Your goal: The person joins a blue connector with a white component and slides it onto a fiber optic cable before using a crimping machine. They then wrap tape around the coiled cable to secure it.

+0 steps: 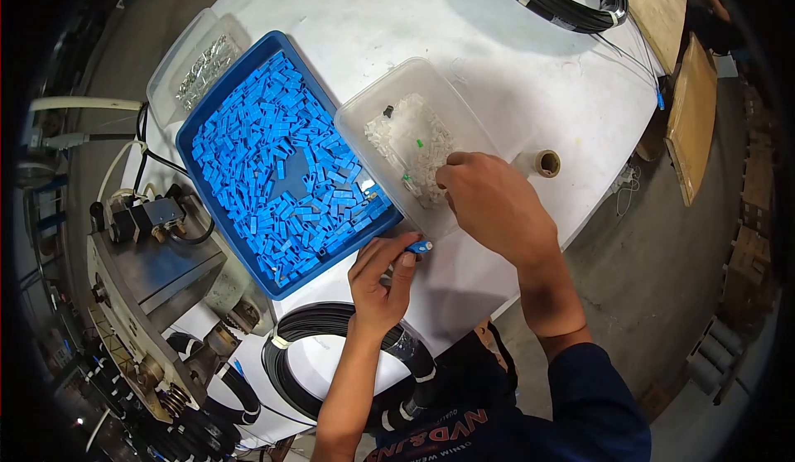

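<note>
Blue plastic, a small rectangular connector housing (419,247), sits pinched at one end in the fingertips of the left hand (379,284), just above the white desk (513,64). It looks light, stiff and smooth, best held by its flat sides. The right hand (489,201) dips its fingers into a clear plastic tub (364,114) of tiny white parts; whether it grasps any is hidden. Beside lies a blue tray (192,131) heaped with similar housings.
</note>
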The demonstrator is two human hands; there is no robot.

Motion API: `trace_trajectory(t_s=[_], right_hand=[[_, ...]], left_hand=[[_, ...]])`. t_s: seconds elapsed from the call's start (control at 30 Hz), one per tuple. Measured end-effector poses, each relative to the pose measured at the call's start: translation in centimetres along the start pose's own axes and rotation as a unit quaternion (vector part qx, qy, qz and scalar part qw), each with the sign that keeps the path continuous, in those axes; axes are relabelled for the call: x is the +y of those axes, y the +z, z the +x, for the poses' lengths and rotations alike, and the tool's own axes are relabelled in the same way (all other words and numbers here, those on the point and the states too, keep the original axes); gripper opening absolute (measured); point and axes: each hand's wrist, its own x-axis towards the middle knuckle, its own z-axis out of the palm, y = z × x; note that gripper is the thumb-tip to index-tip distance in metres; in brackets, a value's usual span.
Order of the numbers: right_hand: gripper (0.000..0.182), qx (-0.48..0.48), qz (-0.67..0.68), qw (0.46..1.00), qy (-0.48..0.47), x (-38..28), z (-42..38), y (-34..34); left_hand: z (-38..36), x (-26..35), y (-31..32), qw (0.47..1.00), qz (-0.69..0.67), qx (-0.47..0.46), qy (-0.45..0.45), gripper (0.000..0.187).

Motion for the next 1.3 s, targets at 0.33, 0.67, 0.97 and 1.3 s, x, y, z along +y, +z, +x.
trace_trajectory(t_s=[0.33,0.67,0.97,1.3], right_hand=[[0.006,-0.020,-0.015,1.000,-0.001,0.1,0.9,1.5],[0.003,-0.040,0.019,0.999,0.018,0.9,1.4,2.2],[0.004,0.001,0.097,0.995,0.005,0.5,0.8,1.4],[0.014,0.128,0.436,0.888,0.071,-1.1,-2.1,-0.3]], left_hand=[[0.2,0.3,0.0,1.000,-0.012,0.006,-0.010,0.019],[0.2,0.3,-0.2,1.000,-0.017,-0.005,-0.021,0.019],[0.2,0.4,-0.6,0.999,-0.010,-0.011,-0.030,0.018],[0.1,0.1,-0.4,1.000,-0.011,0.007,-0.009,0.015]])
